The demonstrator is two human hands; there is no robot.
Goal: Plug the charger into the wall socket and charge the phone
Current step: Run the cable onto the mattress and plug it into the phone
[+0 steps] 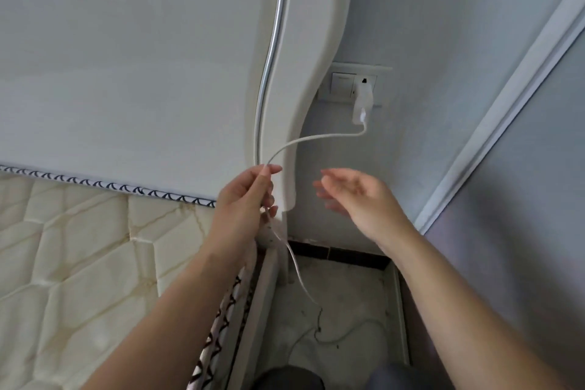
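A white charger (362,101) sits plugged in the wall socket (352,84), just right of the headboard. Its white cable (316,138) curves down and left into my left hand (245,206), which pinches it between thumb and fingers. Below that hand the cable hangs on toward the floor and trails off there. My right hand (354,196) hovers beside it, palm up, fingers apart, holding nothing. No phone shows in the head view.
A white curved headboard (285,73) stands left of the socket. A bare quilted mattress (79,247) fills the lower left. Between the bed frame and the blue-grey wall (443,41) lies a narrow strip of floor (342,310) with loose cable on it.
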